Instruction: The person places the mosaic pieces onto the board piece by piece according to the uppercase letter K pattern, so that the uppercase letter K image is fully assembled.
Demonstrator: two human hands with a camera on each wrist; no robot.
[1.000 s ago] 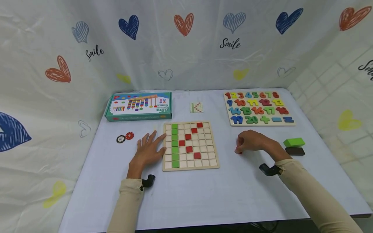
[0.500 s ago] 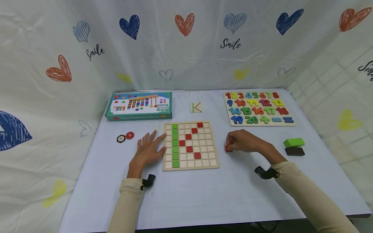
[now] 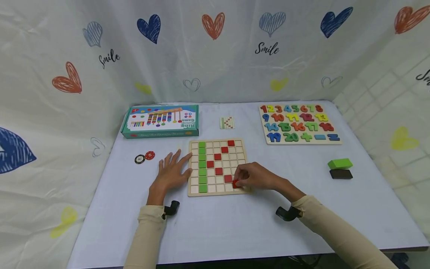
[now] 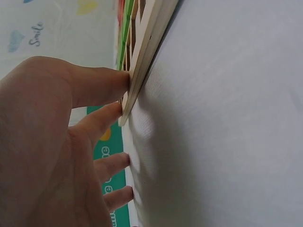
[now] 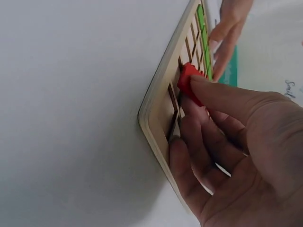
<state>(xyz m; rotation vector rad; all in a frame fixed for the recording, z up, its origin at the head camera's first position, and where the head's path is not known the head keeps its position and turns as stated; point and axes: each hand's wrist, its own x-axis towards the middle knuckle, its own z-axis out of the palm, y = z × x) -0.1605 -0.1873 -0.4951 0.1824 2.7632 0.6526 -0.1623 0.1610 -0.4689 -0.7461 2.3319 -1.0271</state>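
Observation:
A wooden grid board (image 3: 201,194) lies on the table, with a column of green tiles (image 3: 202,172) and several red tiles (image 3: 218,171) set in its square cells. My left hand (image 3: 170,175) rests at the board's left edge, fingers spread; in the left wrist view the thumb and forefinger touch the board's side. With thumb and fingers, my right hand (image 3: 256,176) pinches a red square tile (image 5: 189,80) over the lower right cells. That tile sits tilted in the right wrist view. The hand hides the board's lower right corner in the head view.
Behind the board are a green game box (image 3: 159,121), a small pattern card (image 3: 227,122) and a number puzzle board (image 3: 300,124). Two round chips (image 3: 144,157) lie at left. A green block (image 3: 340,163) and a dark block (image 3: 340,174) lie at right.
My right hand has moved left from the bare tabletop to the board's lower right, carrying the red tile. The left hand has stayed at the board's left edge.

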